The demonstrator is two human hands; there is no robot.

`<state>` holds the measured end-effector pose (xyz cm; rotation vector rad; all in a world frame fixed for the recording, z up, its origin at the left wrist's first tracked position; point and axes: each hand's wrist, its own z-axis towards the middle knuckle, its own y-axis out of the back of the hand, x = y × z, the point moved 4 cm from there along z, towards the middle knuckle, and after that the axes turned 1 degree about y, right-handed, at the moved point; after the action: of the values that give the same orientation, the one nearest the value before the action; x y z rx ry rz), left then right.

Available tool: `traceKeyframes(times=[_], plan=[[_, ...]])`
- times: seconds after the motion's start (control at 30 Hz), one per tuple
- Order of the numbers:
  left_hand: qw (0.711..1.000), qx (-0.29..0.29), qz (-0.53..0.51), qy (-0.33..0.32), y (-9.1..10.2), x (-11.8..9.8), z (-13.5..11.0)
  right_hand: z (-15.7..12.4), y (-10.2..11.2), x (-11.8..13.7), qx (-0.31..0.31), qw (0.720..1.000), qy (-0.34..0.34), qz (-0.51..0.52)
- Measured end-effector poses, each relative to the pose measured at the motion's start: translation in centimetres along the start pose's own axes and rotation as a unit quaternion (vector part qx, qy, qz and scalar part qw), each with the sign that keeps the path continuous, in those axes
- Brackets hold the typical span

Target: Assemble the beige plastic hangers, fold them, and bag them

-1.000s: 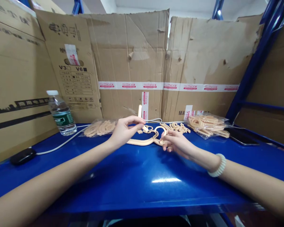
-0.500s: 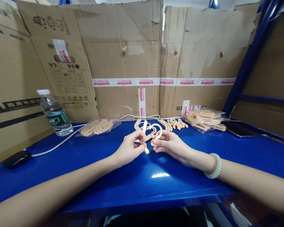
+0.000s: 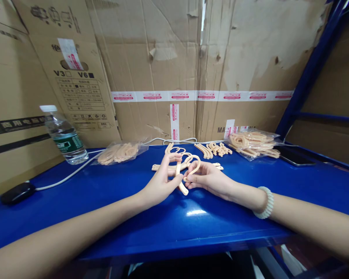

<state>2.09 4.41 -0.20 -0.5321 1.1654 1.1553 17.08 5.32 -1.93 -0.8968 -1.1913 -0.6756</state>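
Now, rod (image 3: 182,188): you hold it slanted just above the table, and its lower end pokes out below your fingers.
Left hand (image 3: 159,184): your thumb and fingers pinch the rod near its middle.
Hook (image 3: 196,162): its curve rises just right of the rod; you can't tell whether they touch.
Right hand (image 3: 211,180): your fingertips pinch the hook's foot.
Loose pieces (image 3: 212,149): these lie just behind your hands.
Left bag (image 3: 120,152): it lies beside the upright bottle (image 3: 64,135).
Right bag (image 3: 254,140): it lies near the phone (image 3: 296,159).
Table (image 3: 163,221): blue and glossy.
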Motion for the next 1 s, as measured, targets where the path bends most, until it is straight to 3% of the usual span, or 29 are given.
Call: traceKeyframes(times=[0.13, 0.27, 0.37, 0.47, 0.67, 0.83, 1.0], plan=[[0.999, 0.015, -0.036, 0.009, 0.1, -0.2, 0.1, 0.0, -0.1, 0.1, 0.001, 1.000, 0.004, -0.002], [0.988, 0.017, -0.136, 0.071, 0.4, 0.4, 0.1, -0.3, -0.2, 0.7, 0.005, 1.000, 0.007, 0.000], [0.980, -0.017, -0.171, 0.097, 0.8, 0.9, 0.1, -0.5, 0.0, 1.2, 0.000, 1.000, 0.016, -0.011], [0.977, -0.068, -0.188, 0.071, 1.3, 1.0, 0.0, -0.5, 0.3, 1.6, -0.003, 0.999, 0.028, -0.032], [0.989, -0.059, -0.125, 0.044, 1.0, 0.4, -0.6, -0.5, 1.2, 2.0, -0.016, 0.999, 0.024, -0.046], [0.998, -0.057, -0.031, 0.007, 0.9, -0.4, -0.8, -1.0, 0.5, 1.9, 0.067, 0.996, -0.052, -0.019], [0.998, -0.051, -0.023, -0.001, 0.9, -0.7, -0.9, -1.2, 0.4, 1.9, 0.071, 0.996, -0.055, -0.010]])
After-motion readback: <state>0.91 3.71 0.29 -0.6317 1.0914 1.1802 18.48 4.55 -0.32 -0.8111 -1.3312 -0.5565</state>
